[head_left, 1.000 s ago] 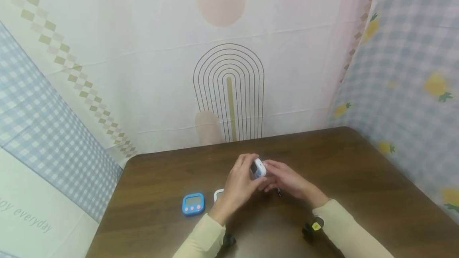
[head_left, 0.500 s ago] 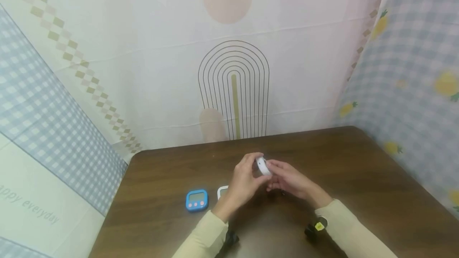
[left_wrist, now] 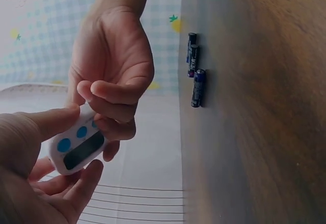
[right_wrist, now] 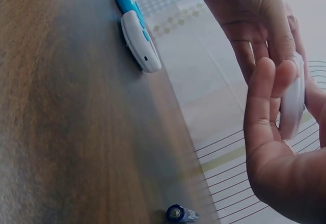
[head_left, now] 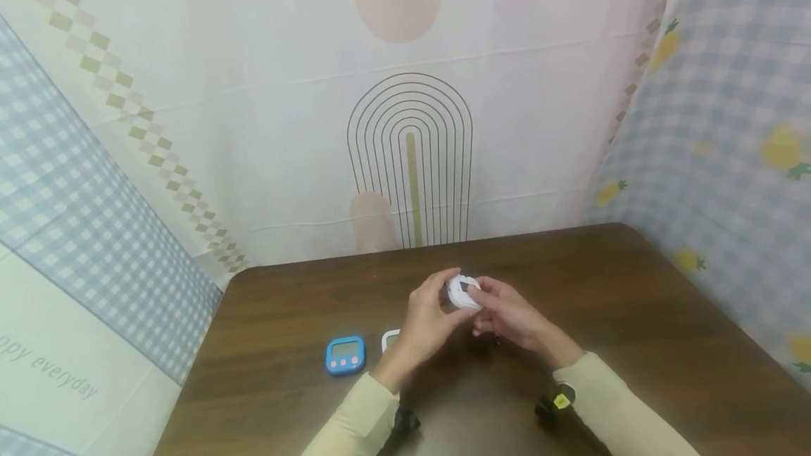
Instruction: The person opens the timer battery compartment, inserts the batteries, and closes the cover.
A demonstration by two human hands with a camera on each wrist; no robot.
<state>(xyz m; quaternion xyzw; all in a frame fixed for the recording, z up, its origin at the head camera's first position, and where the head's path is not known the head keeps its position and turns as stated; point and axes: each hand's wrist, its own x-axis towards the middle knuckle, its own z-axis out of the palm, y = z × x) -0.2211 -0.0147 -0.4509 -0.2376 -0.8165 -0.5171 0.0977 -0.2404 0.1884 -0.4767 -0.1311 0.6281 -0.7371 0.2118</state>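
A white digital timer [head_left: 455,296] is held above the table between both hands, its back turned up in the head view, where a dark patch shows. My left hand [head_left: 423,319] grips it by its edges, fingers on top and thumb below. With the thumb on its back, my right hand [head_left: 516,319] pinches the other side. In the left wrist view the timer's face [left_wrist: 81,147] shows blue buttons and a dark screen. The right wrist view has its white rim [right_wrist: 292,107] edge-on between the fingers.
On the brown table [head_left: 266,322], a blue timer [head_left: 345,355] with pink buttons lies beside another white timer [head_left: 389,338], partly behind the left wrist. Three batteries [left_wrist: 198,88] lie on the tabletop in the left wrist view. Patterned cloth [head_left: 291,125] hangs behind the table.
The timer has turned in the hands: its screen side faced left a second ago, then its edge showed, and now its back faces up. Both hands keep hold of it.
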